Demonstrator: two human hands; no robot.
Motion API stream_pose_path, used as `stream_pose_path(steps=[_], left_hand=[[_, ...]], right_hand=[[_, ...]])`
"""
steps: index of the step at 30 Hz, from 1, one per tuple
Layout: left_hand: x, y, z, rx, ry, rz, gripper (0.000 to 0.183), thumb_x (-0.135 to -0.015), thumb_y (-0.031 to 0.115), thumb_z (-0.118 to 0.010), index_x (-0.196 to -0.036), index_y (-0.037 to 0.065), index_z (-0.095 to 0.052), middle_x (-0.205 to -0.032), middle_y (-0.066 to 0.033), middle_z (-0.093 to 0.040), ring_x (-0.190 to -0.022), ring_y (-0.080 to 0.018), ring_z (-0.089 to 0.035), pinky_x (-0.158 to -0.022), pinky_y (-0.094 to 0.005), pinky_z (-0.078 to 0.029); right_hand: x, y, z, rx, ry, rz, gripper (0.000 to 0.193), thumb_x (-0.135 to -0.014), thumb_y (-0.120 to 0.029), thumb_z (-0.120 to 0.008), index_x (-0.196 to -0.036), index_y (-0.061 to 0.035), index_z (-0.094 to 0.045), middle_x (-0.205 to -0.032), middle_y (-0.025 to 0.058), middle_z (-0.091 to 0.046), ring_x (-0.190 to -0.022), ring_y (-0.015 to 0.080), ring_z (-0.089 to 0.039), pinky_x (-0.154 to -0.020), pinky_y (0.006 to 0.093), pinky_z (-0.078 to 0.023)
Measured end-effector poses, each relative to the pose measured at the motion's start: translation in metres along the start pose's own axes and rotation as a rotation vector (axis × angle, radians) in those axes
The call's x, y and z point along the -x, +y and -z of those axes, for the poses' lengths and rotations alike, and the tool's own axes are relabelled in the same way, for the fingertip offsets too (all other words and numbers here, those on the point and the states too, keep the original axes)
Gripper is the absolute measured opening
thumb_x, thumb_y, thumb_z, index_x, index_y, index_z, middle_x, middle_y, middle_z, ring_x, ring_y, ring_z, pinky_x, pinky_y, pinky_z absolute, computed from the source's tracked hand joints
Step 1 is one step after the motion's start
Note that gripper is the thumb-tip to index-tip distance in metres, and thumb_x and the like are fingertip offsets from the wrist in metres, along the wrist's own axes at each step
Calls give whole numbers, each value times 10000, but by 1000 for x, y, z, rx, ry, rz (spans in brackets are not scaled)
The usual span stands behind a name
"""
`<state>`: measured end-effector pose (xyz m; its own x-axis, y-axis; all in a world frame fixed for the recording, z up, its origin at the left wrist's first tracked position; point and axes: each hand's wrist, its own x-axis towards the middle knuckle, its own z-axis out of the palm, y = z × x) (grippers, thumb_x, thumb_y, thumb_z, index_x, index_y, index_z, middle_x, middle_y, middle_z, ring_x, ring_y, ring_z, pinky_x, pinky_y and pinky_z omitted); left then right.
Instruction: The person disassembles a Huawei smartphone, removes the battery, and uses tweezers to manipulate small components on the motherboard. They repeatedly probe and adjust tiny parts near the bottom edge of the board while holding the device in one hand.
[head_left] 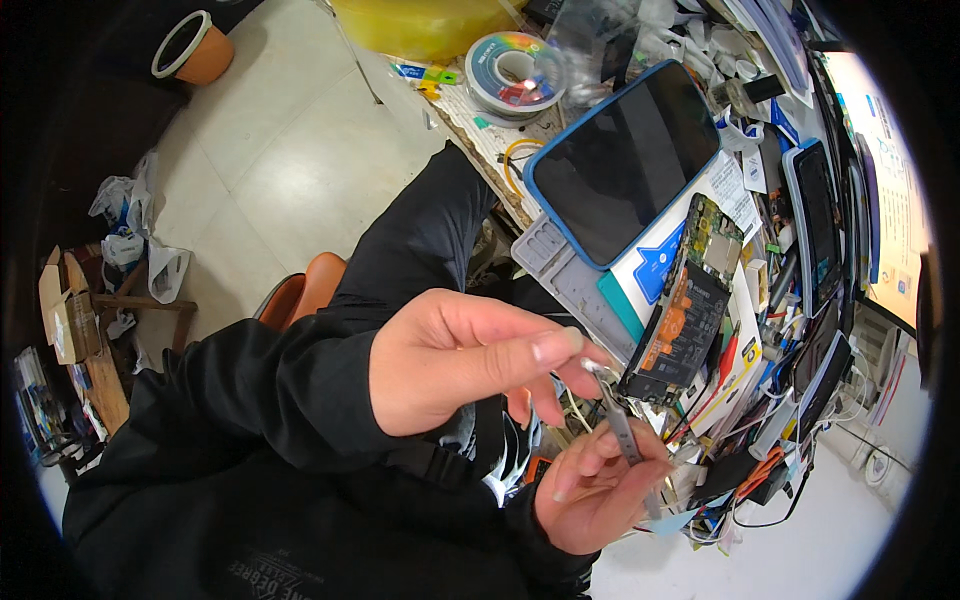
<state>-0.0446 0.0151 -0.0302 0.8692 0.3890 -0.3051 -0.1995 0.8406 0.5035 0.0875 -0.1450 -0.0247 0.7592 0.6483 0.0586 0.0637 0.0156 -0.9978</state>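
My left hand (pixel 465 365) is closed, thumb and fingers drawn together at a small white tuft (pixel 590 366), too small to name surely. Grey metal tweezers (pixel 622 430) reach up to that tuft with their tips. Lower down, my right hand (pixel 600 492) grips the tweezers between thumb and fingers. Just beyond both hands lies an opened phone (pixel 690 315), its black battery, orange flex cables and green circuit board bare. Farther off, a dark-screened phone with a blue edge (pixel 625 165) rests above a grey compartment tray (pixel 545 250).
A solder wire spool (pixel 483 80) stands at the bench's far edge. Cluttered tools, cables and a red probe (pixel 729 355) crowd the right side, beside upright phones (pixel 815 225) and a lit monitor (pixel 880 190). An orange bin (pixel 205 55) stands on the tiled floor.
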Motion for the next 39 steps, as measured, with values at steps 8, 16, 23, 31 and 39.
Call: stream_pose_path(steps=[8, 16, 23, 31, 39], left_hand=[[1, -7, -18, -58, 128, -111, 222, -1012, 126, -673, -1162, -30, -725, -1023, -105, -756, -904, -134, -711, -792, -260, -557], [-1, -10, -15, -461, 159, -378, 122, -989, 51, -671, -1020, -49, -732, -959, -122, -739, -886, -163, -698, -801, -287, -544], [-5, 15, -1, -879, 232, -547, 108, -986, 44, -670, -915, -22, -719, -896, -100, -738, -800, -163, -692, -728, -281, -531], [-15, 63, 35, -1405, 450, -951, 329, -834, -14, -789, -1152, 47, -731, -945, -90, -707, -706, -167, -658, -577, -277, -496], [-11, 80, 47, -1436, 463, -1055, 373, -871, -21, -744, -1239, 27, -712, -1091, -119, -706, -743, -149, -654, -628, -259, -506]], right_hand=[[1, -6, 6, -544, -78, -332, 492, -1089, -411, -480, -1094, 68, -594, -805, 110, -614, -661, 130, -546, -461, 215, -414], [18, -2, -4, -375, 88, -154, 426, -1095, -346, -500, -1253, 45, -560, -886, 123, -614, -700, 127, -531, -451, 208, -417], [4, -7, -9, -178, 43, 97, 388, -1054, -324, -570, -1190, 39, -578, -850, 181, -624, -619, 200, -597, -454, 260, -467], [-42, -69, -21, 215, -147, 230, 266, -996, -176, -655, -1150, 41, -658, -776, 148, -663, -581, 171, -603, -516, 263, -450], [-197, -118, -62, 404, -325, 273, 330, -1083, -201, -445, -1009, 46, -651, -900, 98, -691, -705, 135, -613, -638, 246, -478]])
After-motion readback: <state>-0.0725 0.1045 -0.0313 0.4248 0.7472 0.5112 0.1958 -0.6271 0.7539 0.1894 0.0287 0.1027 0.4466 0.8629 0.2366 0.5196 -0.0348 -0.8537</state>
